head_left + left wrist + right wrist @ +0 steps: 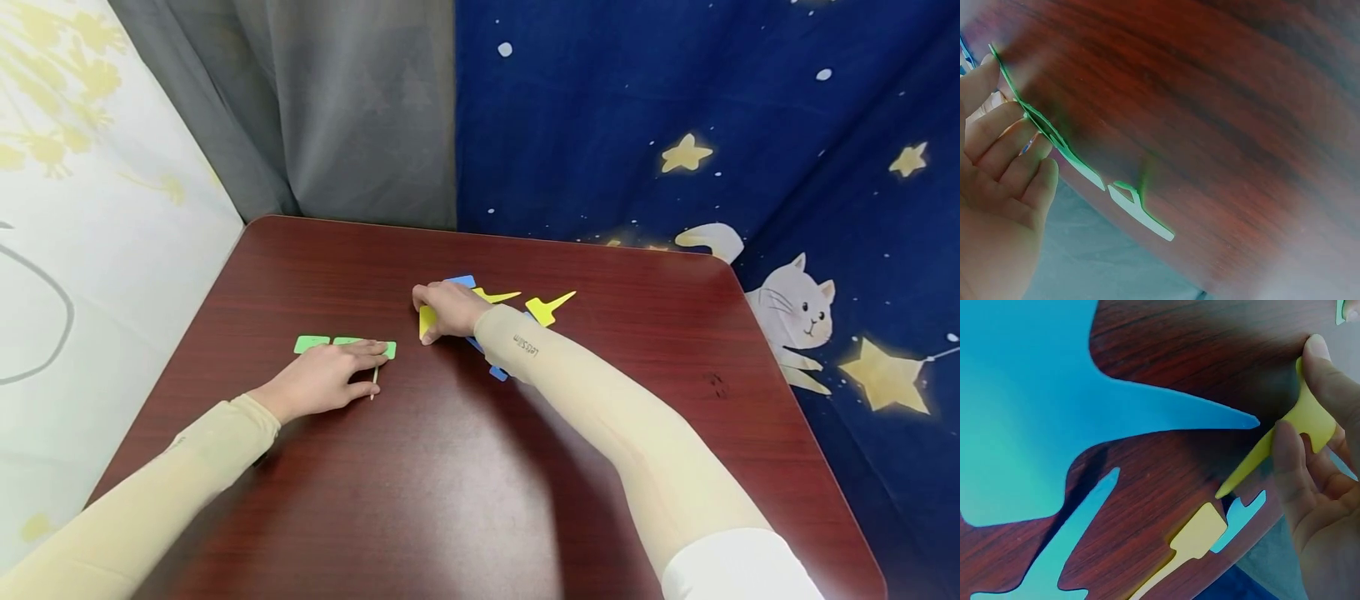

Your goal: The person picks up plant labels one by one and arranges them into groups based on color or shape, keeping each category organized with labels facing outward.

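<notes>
Three T-shaped green plant labels lie side by side: a left one [311,343], a middle one [345,341] and a right one [391,351]. My left hand [322,379] rests over the middle and right ones with fingers extended, its thumb beside a thin stem. In the left wrist view, the fingertips touch a green label [1085,172]. My right hand [453,310] pinches a yellow plant label [1313,419] between thumb and fingers, its pointed stem angled down toward the table. Blue labels and other yellow ones lie around and under that hand, partly hidden by the forearm.
A yellow label [542,311] lies right of my right wrist, and a blue label [498,373] shows below the sleeve. The dark red wooden table [420,483] ends at a grey curtain [367,117] and a blue starry curtain [585,125].
</notes>
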{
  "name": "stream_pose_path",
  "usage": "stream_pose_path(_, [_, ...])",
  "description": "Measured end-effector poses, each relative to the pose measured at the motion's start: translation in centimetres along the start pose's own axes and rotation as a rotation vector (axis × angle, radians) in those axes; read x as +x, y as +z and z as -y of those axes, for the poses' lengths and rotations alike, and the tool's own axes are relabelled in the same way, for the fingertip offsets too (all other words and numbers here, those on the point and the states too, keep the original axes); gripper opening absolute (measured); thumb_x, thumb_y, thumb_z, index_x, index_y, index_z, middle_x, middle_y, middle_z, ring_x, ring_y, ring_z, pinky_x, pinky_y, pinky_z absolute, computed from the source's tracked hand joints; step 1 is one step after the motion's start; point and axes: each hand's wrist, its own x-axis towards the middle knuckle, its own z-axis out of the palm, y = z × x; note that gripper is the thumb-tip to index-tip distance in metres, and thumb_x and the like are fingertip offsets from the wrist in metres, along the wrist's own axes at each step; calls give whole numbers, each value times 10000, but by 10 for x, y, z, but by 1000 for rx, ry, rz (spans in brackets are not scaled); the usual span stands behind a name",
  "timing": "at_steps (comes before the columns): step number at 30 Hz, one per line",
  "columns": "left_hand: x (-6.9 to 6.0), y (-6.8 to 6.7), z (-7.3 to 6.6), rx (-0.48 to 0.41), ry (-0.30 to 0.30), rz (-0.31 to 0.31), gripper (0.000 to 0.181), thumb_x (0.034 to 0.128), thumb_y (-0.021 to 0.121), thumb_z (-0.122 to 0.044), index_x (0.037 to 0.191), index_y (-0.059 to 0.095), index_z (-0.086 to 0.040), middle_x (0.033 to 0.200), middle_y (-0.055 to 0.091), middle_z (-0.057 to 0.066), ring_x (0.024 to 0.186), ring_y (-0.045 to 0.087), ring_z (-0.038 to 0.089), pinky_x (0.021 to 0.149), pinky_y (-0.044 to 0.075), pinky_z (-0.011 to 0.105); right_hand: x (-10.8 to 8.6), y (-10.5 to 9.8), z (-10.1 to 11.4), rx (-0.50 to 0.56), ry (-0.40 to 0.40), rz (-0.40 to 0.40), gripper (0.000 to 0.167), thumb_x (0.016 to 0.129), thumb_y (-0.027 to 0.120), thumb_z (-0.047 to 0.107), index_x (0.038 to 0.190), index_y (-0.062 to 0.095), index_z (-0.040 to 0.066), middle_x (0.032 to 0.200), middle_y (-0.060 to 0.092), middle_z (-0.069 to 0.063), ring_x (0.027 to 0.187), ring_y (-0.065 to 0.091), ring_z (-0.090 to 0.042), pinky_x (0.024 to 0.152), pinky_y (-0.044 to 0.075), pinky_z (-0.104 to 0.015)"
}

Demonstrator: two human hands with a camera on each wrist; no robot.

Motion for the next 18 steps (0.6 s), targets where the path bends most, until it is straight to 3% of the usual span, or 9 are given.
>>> stream_pose_path(3, [0,0,1,4,2,8,479,899,769,-314,1303,690,-69,1432,578,59,1345,515,245,974,464,593,0,-1,-1,7,-36,-23,466,836,837,380,1157,580,161,1030,615,34,898,540,-156,793,440,-274])
stream_pose_path(10, [3,-2,3,11,0,20,466,902,765,-310,1299,695,-78,1422,588,43,1332,530,233,959,468,601,-5,-10,-3,88,-118,-59,122,966,704,209,1013,600,168,909,618,33,819,551,-157,755,456,-263])
stream_pose_path(18, [4,-4,2,10,1,19,455,893,771,-309,1282,707,-82,1401,605,43,1315,546,232,950,486,572,-10,-23,2,90,-107,-83,94,984,678,236,952,594,208,878,611,71,797,561,-108,727,470,-229])
